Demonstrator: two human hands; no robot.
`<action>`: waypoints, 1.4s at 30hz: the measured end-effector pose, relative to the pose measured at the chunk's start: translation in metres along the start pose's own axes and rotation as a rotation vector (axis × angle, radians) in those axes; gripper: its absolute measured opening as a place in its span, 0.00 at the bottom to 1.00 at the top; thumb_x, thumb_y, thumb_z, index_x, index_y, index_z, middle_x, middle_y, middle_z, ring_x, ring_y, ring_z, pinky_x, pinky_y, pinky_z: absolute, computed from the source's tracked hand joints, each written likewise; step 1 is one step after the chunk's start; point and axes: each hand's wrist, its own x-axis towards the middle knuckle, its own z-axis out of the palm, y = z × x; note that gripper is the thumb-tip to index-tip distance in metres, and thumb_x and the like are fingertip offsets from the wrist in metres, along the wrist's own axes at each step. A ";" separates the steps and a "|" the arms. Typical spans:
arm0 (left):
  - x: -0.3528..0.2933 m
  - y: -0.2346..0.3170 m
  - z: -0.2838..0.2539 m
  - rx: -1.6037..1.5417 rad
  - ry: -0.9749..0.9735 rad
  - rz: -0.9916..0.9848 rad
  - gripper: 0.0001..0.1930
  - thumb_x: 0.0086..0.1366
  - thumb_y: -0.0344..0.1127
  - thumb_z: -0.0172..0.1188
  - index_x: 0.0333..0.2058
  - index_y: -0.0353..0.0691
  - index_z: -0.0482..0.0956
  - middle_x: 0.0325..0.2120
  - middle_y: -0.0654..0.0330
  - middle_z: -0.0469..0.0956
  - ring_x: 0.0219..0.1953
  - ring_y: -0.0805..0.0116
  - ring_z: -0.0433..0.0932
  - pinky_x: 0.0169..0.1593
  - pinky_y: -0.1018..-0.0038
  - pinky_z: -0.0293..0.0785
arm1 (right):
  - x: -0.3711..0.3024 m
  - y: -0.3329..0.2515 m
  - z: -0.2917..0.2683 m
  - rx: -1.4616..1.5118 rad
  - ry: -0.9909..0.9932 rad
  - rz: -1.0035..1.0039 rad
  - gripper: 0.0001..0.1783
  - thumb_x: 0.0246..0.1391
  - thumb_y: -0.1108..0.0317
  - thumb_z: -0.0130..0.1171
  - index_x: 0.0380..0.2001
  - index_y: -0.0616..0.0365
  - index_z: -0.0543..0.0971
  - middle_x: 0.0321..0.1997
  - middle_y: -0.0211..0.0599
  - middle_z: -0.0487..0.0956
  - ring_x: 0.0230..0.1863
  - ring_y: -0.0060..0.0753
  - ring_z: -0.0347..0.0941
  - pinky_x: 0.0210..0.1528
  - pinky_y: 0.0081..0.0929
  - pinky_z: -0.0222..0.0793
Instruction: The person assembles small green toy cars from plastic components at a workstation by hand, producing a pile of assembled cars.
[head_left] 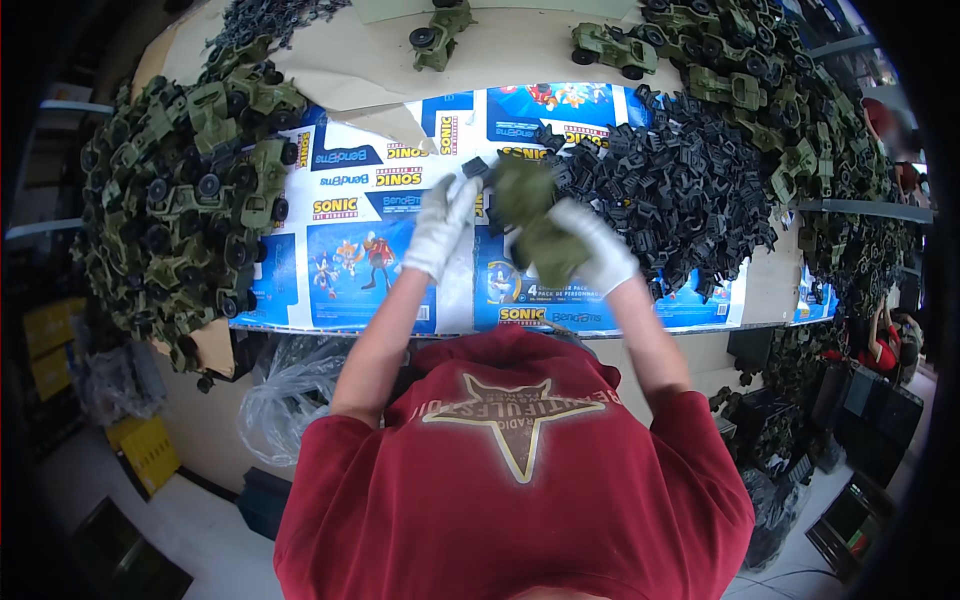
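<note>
Gripping a green toy vehicle (538, 225), right hand (592, 250); left hand (440, 225) at its front.

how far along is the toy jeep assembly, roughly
Done: a big heap of green toy jeeps with wheels on at the person's left. In hand: the right hand holds one green jeep body, while the left hand brings a small black part to it. Left: a large pile of black parts and more jeeps at right, so plenty seems to remain.
</note>
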 end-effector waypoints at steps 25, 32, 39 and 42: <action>0.078 0.053 -0.065 -0.466 -0.188 -0.152 0.32 0.65 0.34 0.60 0.64 0.33 0.60 0.54 0.53 0.73 0.54 0.66 0.75 0.54 0.70 0.74 | 0.174 -0.003 -0.018 -1.081 0.123 0.089 0.16 0.59 0.55 0.53 0.39 0.55 0.80 0.37 0.53 0.81 0.41 0.54 0.78 0.46 0.43 0.73; -0.085 -0.049 -0.098 -0.486 0.001 -0.404 0.29 0.68 0.34 0.59 0.64 0.34 0.62 0.57 0.54 0.70 0.57 0.66 0.72 0.60 0.70 0.69 | 0.038 0.001 0.030 -0.740 -0.464 0.356 0.23 0.58 0.53 0.58 0.48 0.60 0.78 0.47 0.55 0.79 0.50 0.54 0.76 0.52 0.38 0.70; -0.068 0.014 -0.098 0.574 -0.008 -0.088 0.47 0.52 0.49 0.72 0.62 0.25 0.60 0.55 0.36 0.70 0.62 0.46 0.66 0.63 0.67 0.63 | -0.018 0.014 0.044 -1.016 -0.039 0.263 0.36 0.45 0.55 0.69 0.57 0.56 0.71 0.55 0.47 0.75 0.50 0.49 0.76 0.52 0.40 0.70; -0.055 -0.014 -0.085 0.730 0.015 -0.068 0.45 0.50 0.44 0.74 0.62 0.29 0.61 0.50 0.41 0.74 0.55 0.51 0.73 0.58 0.68 0.69 | -0.029 0.019 0.044 -1.276 -0.238 -0.080 0.38 0.43 0.58 0.69 0.59 0.51 0.69 0.58 0.43 0.73 0.54 0.46 0.73 0.54 0.42 0.68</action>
